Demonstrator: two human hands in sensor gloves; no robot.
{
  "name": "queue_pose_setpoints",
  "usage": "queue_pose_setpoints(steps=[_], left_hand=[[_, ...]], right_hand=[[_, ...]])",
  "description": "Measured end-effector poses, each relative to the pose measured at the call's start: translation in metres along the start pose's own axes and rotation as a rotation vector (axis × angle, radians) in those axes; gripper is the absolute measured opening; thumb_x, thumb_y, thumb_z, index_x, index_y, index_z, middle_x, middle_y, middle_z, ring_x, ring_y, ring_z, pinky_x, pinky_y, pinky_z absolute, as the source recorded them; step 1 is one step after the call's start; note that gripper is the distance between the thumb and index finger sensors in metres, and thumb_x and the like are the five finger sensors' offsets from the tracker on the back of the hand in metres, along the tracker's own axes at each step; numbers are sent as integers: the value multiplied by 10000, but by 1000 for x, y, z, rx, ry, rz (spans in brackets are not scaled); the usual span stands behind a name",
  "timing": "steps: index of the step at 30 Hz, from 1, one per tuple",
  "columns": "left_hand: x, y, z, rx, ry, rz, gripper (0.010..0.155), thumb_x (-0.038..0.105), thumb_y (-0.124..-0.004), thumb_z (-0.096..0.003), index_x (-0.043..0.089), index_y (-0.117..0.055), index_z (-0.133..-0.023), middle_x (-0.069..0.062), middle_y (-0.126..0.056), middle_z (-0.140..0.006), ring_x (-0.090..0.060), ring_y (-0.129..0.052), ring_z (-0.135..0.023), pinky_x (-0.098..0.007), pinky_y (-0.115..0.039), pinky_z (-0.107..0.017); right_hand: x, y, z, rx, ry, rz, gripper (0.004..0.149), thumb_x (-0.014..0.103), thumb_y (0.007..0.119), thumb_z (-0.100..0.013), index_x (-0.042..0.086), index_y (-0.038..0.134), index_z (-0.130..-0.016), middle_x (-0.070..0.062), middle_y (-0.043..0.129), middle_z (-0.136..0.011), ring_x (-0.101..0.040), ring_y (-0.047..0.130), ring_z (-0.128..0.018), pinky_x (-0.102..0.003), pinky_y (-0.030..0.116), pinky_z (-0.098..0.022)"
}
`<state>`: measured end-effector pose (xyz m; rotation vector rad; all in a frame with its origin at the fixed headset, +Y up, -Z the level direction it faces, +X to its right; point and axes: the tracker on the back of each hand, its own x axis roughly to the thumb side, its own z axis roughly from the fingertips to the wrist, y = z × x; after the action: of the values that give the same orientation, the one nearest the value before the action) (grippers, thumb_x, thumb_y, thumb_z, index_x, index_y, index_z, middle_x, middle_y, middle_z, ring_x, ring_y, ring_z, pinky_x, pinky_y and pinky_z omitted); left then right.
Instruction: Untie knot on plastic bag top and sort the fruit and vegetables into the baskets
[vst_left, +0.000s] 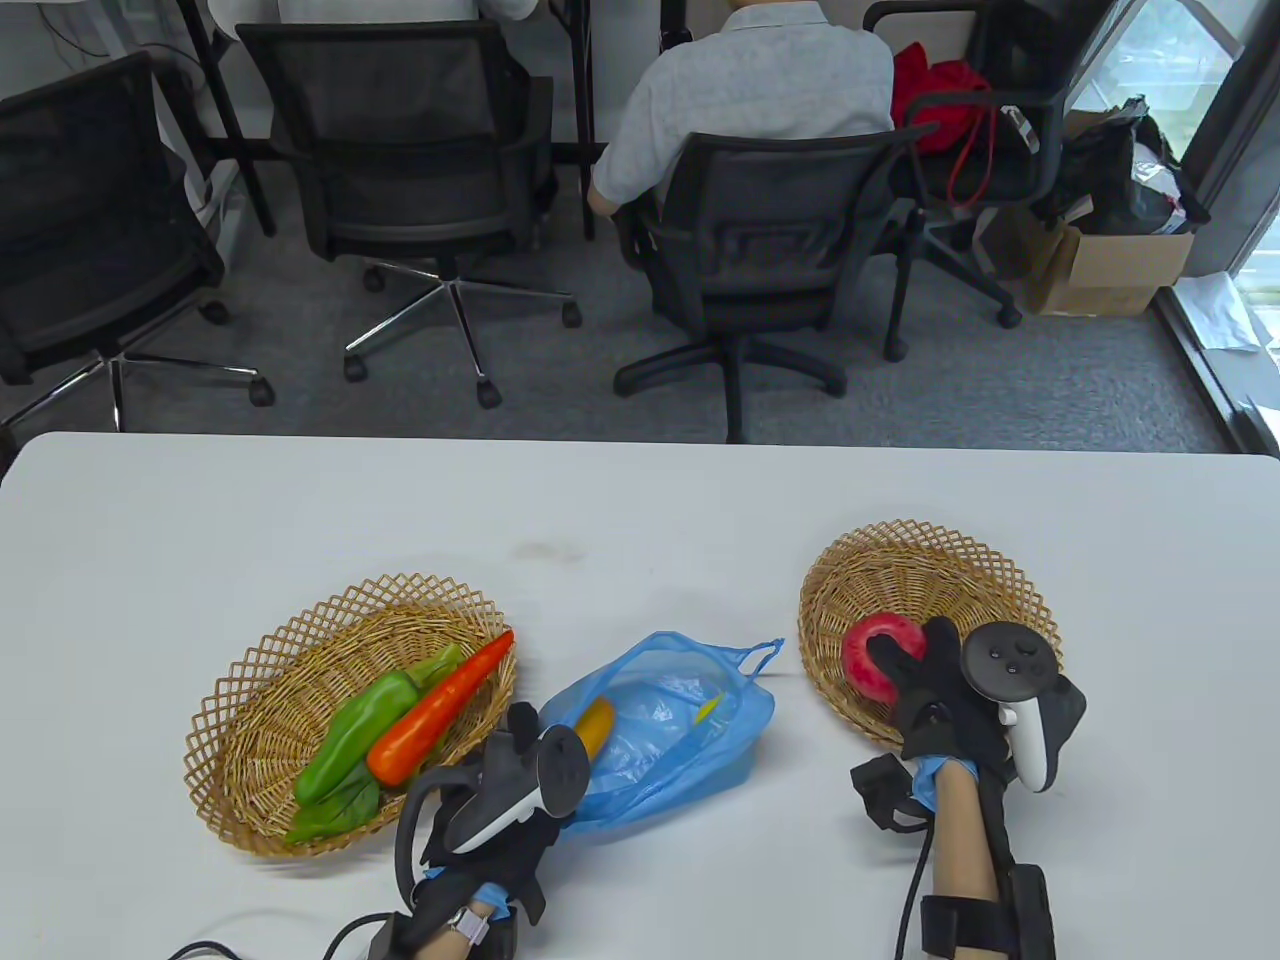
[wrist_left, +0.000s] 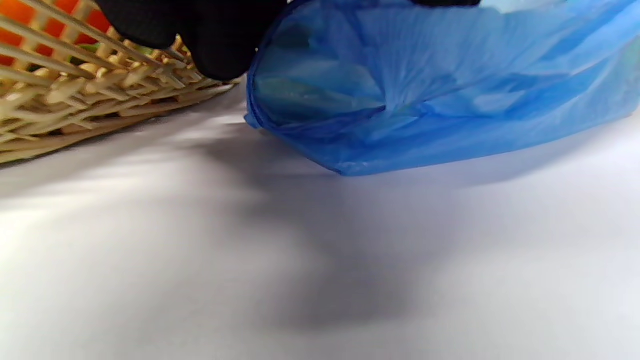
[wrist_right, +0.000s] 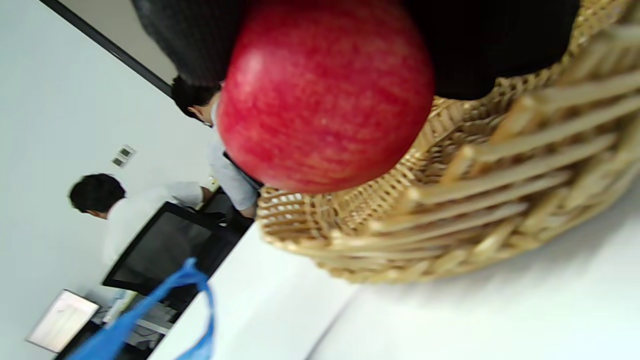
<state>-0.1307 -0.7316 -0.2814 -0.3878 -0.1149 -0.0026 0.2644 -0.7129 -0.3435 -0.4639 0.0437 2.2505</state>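
The blue plastic bag (vst_left: 680, 740) lies open in the middle of the table with a yellow-orange fruit (vst_left: 595, 722) inside. My left hand (vst_left: 520, 740) is at the bag's left edge; in the left wrist view its fingers (wrist_left: 215, 40) hold the bag (wrist_left: 425, 100) where it rises between them. My right hand (vst_left: 915, 660) grips a red apple (vst_left: 865, 650) just over the right wicker basket (vst_left: 920, 535). The apple (wrist_right: 325, 95) fills the right wrist view, low above the basket's rim (wrist_right: 475, 200). A carrot (vst_left: 440, 710), a green pepper (vst_left: 355, 735) and a leafy green (vst_left: 330, 815) lie in the left basket (vst_left: 230, 690).
The left basket's wall (wrist_left: 75, 100) stands right beside my left fingers. The bag's handle loop (vst_left: 760, 655) points toward the right basket. Office chairs and a seated person (vst_left: 750, 90) are beyond the table's far edge.
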Motion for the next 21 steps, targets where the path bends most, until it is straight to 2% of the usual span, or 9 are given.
queue_pose_setpoints(steps=[12, 21], left_hand=[[-1, 0, -1, 1, 0, 9, 950, 481, -705, -558, -32, -201, -1179, -259, -545, -1140, -397, -770, -958, -595, -675, -708], [-2, 0, -1, 5, -1, 23, 947, 480, -706, -557, -33, -209, -1179, -256, -555, -1136, -394, -777, -952, -589, -682, -704]], right_hand=[[-18, 13, -15, 97, 75, -22, 803, 341, 688, -611, -181, 334, -1106, -541, 474, -1015, -697, 617, -827, -740, 559, -589], [-7, 14, -9, 29, 84, 120, 808, 325, 677, -616, -196, 294, -1101, -534, 420, -1030, -706, 546, -858, -758, 511, -602]])
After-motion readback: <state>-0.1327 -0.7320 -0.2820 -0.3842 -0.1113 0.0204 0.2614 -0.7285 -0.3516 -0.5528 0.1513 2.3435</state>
